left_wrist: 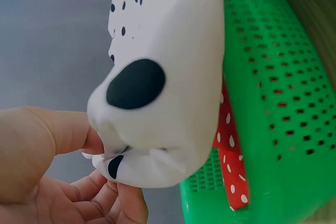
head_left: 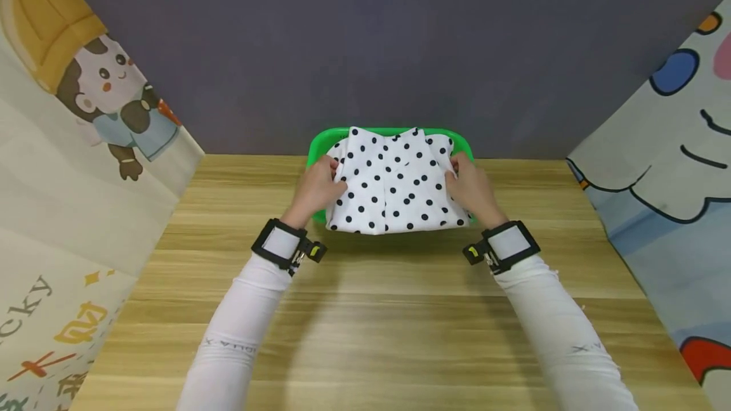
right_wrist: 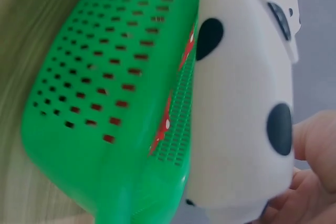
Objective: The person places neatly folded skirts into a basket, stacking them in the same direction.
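Note:
A folded white cloth with black polka dots [head_left: 394, 182] is held over a green perforated basket [head_left: 325, 141], covering most of its opening in the head view. My left hand [head_left: 320, 186] pinches the cloth's left side between thumb and fingers, as the left wrist view also shows. The right hand [head_left: 471, 186] pinches the opposite side. Inside the basket, partly hidden under the white cloth, lies a red cloth with white dots [left_wrist: 231, 166], and the right wrist view catches slivers of it through the gap.
The basket stands at the back of a wood-grain table [head_left: 388, 322], close to a dark grey wall panel [head_left: 388, 43]. Sheets printed with cartoon figures flank the table at left [head_left: 114, 221] and right [head_left: 657, 208].

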A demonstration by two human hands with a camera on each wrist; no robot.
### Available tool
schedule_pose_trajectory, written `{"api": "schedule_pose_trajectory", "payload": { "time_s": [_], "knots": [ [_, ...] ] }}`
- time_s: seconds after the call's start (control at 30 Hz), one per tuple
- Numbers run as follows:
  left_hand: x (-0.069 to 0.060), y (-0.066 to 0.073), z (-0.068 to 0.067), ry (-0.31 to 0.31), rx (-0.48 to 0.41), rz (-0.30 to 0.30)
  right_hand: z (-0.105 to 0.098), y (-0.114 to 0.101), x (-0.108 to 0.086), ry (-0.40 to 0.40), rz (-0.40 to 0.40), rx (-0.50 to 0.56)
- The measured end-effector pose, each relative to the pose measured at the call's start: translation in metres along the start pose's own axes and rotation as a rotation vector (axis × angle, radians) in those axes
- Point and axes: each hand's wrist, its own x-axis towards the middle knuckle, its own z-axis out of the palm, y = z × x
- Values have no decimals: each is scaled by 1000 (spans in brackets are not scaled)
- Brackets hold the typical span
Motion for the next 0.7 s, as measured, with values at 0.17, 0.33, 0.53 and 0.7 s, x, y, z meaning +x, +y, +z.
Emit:
{"api": "schedule_pose_trajectory", "payload": {
  "time_s": [0.17, 0.33, 0.53, 0.7],
  "knots": [
    [17, 4, -1, -16, 44, -8, -3, 1, 18, -31, 32, -2],
    [32, 5, 0, -48, 63, -34, -2, 1, 32, -54, 58, -24],
    [48, 5, 5, -78, 90, -78, 0, 1, 43, -78, 81, -71],
    [57, 2, 13, -128, 158, -92, 6, 0, 49, -120, 77, -115]
  ]
}}
